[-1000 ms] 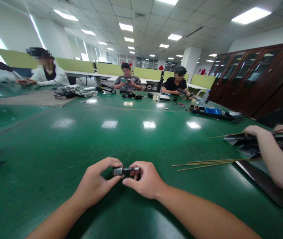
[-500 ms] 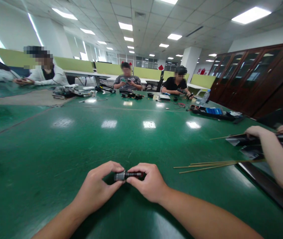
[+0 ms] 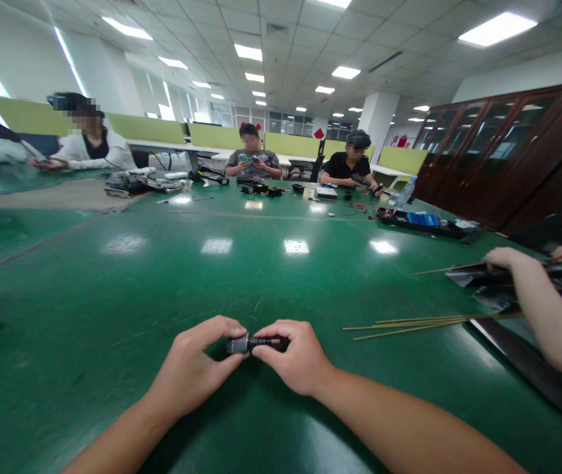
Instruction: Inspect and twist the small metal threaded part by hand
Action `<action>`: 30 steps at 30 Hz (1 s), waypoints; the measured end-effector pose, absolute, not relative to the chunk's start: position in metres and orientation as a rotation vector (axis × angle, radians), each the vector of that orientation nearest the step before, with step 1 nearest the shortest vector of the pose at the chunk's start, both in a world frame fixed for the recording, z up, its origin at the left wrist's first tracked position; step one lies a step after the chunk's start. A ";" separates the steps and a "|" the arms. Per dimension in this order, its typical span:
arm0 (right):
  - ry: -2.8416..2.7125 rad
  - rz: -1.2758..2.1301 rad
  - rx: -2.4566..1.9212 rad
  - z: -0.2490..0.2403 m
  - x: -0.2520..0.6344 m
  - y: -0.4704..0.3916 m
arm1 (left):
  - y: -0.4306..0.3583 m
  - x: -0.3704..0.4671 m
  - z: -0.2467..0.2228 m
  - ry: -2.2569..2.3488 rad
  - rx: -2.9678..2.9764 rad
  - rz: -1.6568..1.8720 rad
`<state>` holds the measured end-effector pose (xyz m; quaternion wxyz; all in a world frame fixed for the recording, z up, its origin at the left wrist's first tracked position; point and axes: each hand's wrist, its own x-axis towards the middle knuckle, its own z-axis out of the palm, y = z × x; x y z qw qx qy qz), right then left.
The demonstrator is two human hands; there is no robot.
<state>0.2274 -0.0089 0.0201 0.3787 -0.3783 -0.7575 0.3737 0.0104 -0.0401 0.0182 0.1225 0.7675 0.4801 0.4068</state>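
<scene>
Low over the green table, my left hand (image 3: 197,359) pinches the grey, blocky end of a small grey-and-black part with a ribbed shaft (image 3: 239,344) between thumb and fingertips. The part lies level, its shaft pointing right. My right hand (image 3: 298,355) closes thumb and fingers around the shaft side, close to the left fingertips. A dark red bit shows inside the right grip; whether it belongs to the same part I cannot tell. The fingers hide some of the shaft.
Thin brass-coloured rods (image 3: 409,324) lie to the right, beside a dark panel (image 3: 522,362) and a co-worker's arm (image 3: 542,303). Across the green table (image 3: 202,289) are black parts (image 3: 261,189), a tool tray (image 3: 424,222), a plastic bottle (image 3: 406,194) and several seated people.
Both hands keep their hold on the part, which may have turned slightly. The view has shifted a little, and the hands are otherwise nearly still.
</scene>
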 end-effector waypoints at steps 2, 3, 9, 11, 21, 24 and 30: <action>-1.936 0.955 -0.978 0.019 0.227 -0.009 | -0.040 0.010 0.018 1.398 2.244 1.192; -1.935 0.958 -0.983 0.019 0.227 -0.008 | -0.040 0.010 0.018 1.398 2.244 1.191; -1.928 0.976 -0.982 0.020 0.227 -0.009 | -0.041 0.009 0.020 1.400 2.239 1.182; -1.925 0.972 -0.980 0.020 0.227 -0.009 | -0.042 0.009 0.020 1.402 2.238 1.177; -1.910 0.969 -0.990 0.018 0.227 -0.009 | -0.042 0.009 0.021 1.389 2.235 1.177; -1.909 0.973 -1.000 0.018 0.227 -0.009 | -0.042 0.008 0.021 1.383 2.244 1.172; -1.903 0.971 -0.989 0.020 0.226 -0.010 | -0.042 0.008 0.021 1.376 2.257 1.183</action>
